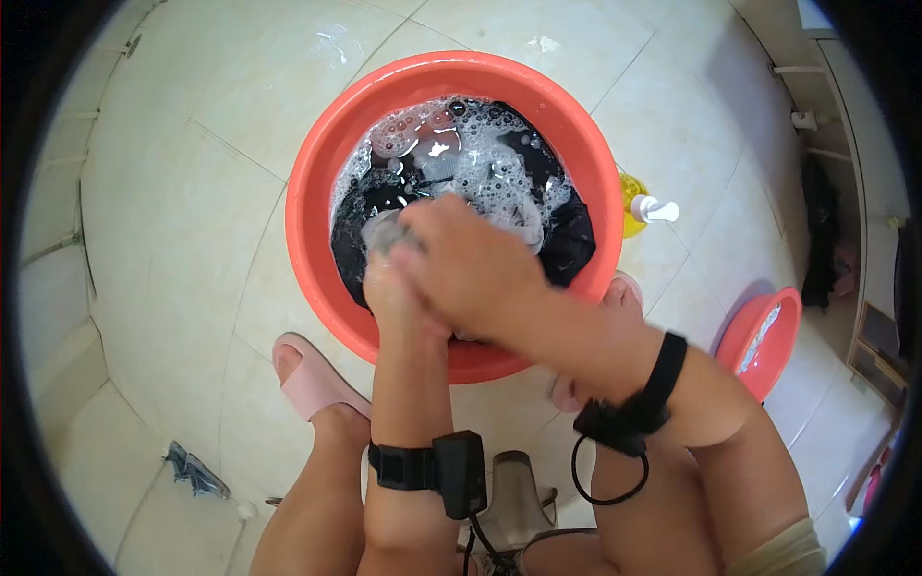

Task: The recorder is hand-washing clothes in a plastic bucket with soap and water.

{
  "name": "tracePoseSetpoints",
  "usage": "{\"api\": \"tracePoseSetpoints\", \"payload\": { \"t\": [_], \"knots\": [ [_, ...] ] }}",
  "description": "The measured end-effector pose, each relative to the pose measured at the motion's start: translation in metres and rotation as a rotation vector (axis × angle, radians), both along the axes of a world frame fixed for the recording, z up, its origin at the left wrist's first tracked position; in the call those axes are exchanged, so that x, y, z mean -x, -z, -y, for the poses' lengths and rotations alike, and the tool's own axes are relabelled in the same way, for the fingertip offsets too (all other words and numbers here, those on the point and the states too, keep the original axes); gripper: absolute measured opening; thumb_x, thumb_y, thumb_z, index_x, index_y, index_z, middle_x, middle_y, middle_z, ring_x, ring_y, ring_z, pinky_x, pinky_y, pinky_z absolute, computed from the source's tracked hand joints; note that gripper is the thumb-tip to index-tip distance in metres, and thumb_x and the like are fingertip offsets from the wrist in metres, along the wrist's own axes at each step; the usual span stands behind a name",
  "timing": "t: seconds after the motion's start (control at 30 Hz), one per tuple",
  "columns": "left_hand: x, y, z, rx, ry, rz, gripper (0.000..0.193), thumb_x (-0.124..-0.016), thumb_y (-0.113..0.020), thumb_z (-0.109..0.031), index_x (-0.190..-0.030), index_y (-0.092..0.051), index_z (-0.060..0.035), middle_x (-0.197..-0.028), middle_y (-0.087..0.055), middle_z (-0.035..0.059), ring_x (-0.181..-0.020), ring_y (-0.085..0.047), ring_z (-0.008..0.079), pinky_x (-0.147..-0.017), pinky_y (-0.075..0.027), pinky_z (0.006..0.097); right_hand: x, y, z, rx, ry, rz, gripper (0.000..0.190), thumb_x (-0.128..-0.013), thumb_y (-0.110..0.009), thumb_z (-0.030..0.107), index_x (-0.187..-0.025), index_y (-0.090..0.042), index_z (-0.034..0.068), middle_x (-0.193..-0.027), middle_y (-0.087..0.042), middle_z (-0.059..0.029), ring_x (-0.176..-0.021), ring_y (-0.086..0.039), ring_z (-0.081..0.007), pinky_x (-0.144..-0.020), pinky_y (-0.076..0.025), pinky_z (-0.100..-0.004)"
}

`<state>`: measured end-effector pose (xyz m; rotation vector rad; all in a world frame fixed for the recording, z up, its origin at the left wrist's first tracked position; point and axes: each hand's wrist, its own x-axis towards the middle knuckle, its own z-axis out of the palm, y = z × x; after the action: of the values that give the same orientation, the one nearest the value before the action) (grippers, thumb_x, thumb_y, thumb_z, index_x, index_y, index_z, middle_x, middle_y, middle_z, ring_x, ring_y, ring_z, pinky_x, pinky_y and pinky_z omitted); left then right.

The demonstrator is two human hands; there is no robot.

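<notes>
A large coral-red plastic basin (311, 216) stands on the floor before me, holding sudsy water (490, 158) and dark wet clothes (569, 245). Over its near half my left hand (389, 284) and my right hand (475, 259) are pressed together, the right on top and blurred. Between them they grip a bunched light grey cloth (385, 230), mostly hidden by the fingers. A pale wet cloth (529, 227) lies among the foam beside the right hand. Each forearm wears a black strap with a small device and a cable.
Right of the basin stands a pump bottle of yellow liquid (634, 205). A smaller red basin (756, 345) with white contents sits farther right. My feet in pink slippers (317, 381) flank the big basin. A grey-blue cloth (194, 471) lies at lower left on the tiled floor (180, 237).
</notes>
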<state>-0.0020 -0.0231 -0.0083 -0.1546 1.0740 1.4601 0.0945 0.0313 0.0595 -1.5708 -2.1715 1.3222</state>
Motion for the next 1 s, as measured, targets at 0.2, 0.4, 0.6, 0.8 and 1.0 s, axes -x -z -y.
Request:
{"api": "tracePoseSetpoints", "payload": {
  "t": [0.2,0.4,0.6,0.8,1.0],
  "knots": [
    [-0.004,-0.075,-0.046,0.084,0.134,-0.182,0.034,-0.092,-0.051,-0.018,-0.119,-0.051,0.0023,-0.115,-0.058,0.0123,-0.102,-0.058,0.0225,-0.09,-0.046,0.0336,-0.038,0.01,-0.066,-0.143,0.31,-0.209,0.022,-0.087,-0.054,0.027,-0.091,-0.057,0.006,-0.086,-0.06,-0.0181,-0.093,-0.059,-0.0367,-0.077,-0.046,-0.0467],
    [0.001,0.024,0.005,-0.136,0.509,-0.944,0.054,-0.086,-0.047,0.006,-0.137,-0.031,-0.0011,-0.127,-0.05,0.0167,-0.117,-0.05,0.0283,-0.099,-0.038,0.0354,-0.052,0.037,-0.011,-0.435,-0.269,-0.023,0.032,-0.077,-0.063,0.018,-0.109,-0.058,0.017,-0.131,-0.047,-0.0092,-0.111,-0.047,-0.0392,-0.094,-0.037,-0.0498],
    [-0.012,0.026,0.007,0.036,0.871,-1.271,0.076,-0.074,-0.052,0.006,-0.141,-0.018,0.0018,-0.126,-0.046,0.027,-0.112,-0.046,0.0444,-0.095,-0.036,0.0477,-0.058,0.075,0.008,-0.409,-0.387,0.257,0.041,-0.081,-0.059,0.027,-0.122,-0.053,0.03,-0.134,-0.041,-0.01,-0.115,-0.047,-0.0377,-0.092,-0.04,-0.0515],
    [-0.005,0.022,0.004,0.087,0.918,-1.314,0.083,-0.077,-0.062,-0.005,-0.144,-0.013,-0.001,-0.135,-0.04,0.0245,-0.121,-0.042,0.0406,-0.099,-0.033,0.0449,-0.026,0.085,-0.027,0.014,-0.333,0.459,0.046,-0.083,-0.056,0.03,-0.128,-0.046,0.025,-0.114,-0.055,-0.0157,-0.095,-0.06,-0.0356,-0.078,-0.049,-0.0461],
    [-0.017,0.024,0.004,0.055,0.937,-1.514,0.095,-0.076,-0.07,-0.027,-0.146,-0.01,-0.0047,-0.141,-0.033,0.0232,-0.125,-0.039,0.0379,-0.103,-0.031,0.0444,-0.031,0.103,-0.093,0.559,-0.33,0.348,0.072,-0.067,-0.071,0.055,-0.114,-0.062,0.002,-0.112,-0.06,-0.026,-0.093,-0.062,-0.0328,-0.085,-0.046,-0.0391]
  ]
}}
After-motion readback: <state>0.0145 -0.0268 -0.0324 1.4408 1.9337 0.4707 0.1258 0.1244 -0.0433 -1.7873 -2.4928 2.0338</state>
